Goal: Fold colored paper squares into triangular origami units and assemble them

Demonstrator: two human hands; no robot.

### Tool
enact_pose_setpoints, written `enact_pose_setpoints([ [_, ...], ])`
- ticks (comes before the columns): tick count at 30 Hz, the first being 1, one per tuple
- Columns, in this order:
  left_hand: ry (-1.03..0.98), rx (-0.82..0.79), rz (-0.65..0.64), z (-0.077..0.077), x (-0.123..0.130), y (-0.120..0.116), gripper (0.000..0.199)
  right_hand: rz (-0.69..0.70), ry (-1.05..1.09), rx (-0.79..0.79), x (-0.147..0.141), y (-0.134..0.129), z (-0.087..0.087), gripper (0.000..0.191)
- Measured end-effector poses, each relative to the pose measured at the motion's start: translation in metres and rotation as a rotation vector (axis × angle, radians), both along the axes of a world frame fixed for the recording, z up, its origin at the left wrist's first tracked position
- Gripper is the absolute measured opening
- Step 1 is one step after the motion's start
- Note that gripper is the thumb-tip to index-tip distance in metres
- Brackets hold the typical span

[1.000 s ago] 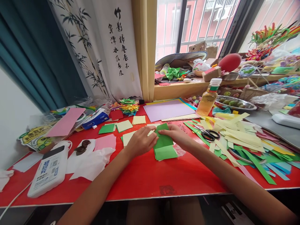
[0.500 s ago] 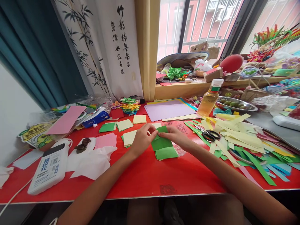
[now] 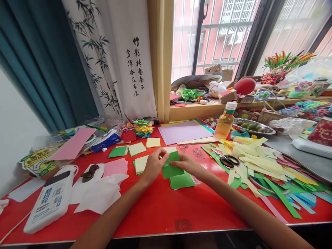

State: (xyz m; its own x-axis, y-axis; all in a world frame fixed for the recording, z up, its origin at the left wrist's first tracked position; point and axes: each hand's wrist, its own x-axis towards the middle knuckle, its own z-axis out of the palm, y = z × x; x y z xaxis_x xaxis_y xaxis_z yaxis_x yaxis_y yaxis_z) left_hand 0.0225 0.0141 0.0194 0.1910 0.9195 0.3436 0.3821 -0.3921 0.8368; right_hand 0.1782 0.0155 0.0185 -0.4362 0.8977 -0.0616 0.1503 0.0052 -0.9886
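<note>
— Fingers (image 3: 161, 156) of our left hand (image 3: 153, 166) pinch the green paper square (image 3: 171, 168), right?
— Yes; our right hand (image 3: 188, 165) pinches its far edge too, above the green stack (image 3: 183, 181).

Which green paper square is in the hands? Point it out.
The dark green square pinched at its top edge between left hand and right hand. The lighter green stack lies beneath; another green square lies apart, untouched.

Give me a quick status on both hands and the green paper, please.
Left hand and right hand both pinching green paper square above the green stack. Scissors lie clear to the right.
</note>
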Motion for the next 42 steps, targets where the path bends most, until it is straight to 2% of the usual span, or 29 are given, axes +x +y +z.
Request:
enact_pose_setpoints([
  [6,-0.052,-0.051,-0.014,-0.003,0.0,0.003,0.021,-0.033,-0.024,0.019,0.0,0.002,-0.005,0.019],
  [11,0.1,-0.074,-0.02,-0.007,0.0,0.004,0.024,-0.098,0.027,0.064,0.002,0.008,-0.014,0.025],
  [14,0.112,-0.059,-0.01,-0.011,-0.001,0.005,0.023,-0.115,0.036,0.064,0.001,0.008,-0.016,0.025],
  [19,0.019,-0.071,-0.074,-0.014,-0.001,0.007,0.02,-0.134,0.064,0.065,0.001,0.009,-0.013,0.025],
  [24,-0.028,-0.078,-0.049,-0.015,0.001,0.007,0.02,-0.136,0.097,0.022,0.002,0.007,-0.008,0.026],
  [30,-0.089,-0.116,-0.066,-0.019,0.003,0.009,0.025,-0.202,0.142,0.002,0.001,0.004,-0.005,0.023],
  [38,-0.06,-0.065,-0.035,-0.011,0.002,0.001,0.025,-0.108,0.043,0.033,0.002,0.004,-0.003,0.022],
  [42,-0.109,-0.082,-0.044,-0.011,0.002,0.001,0.024,-0.089,0.003,0.023,0.001,0.002,-0.001,0.022],
])
